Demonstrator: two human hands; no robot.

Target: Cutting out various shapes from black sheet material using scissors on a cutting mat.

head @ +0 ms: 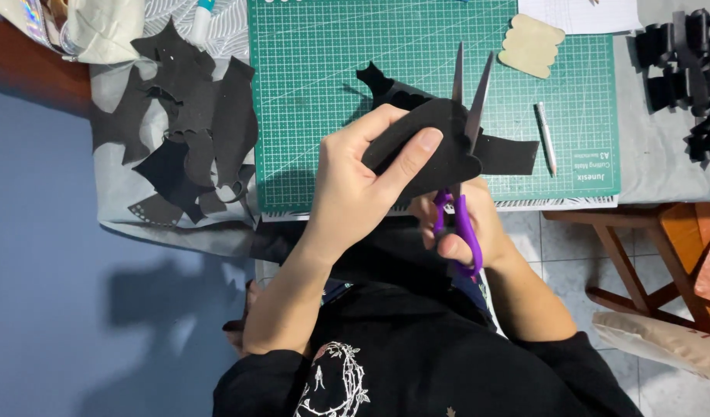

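Over green mat (332,77), black sheet (440,147) in left hand (355,185), scissors (463,154) beside

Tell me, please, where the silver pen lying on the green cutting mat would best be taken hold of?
Probably mid-barrel, from above. The silver pen lies flat on the green cutting mat, its long sides clear, though the black sheet ends just left of it.

Bare green cutting mat (332,69) lies open at eleven o'clock of the hands. At nine o'clock, black scrap pieces (189,123) crowd the cloth. At two o'clock, a pen (545,137) and beige template (531,45) block.
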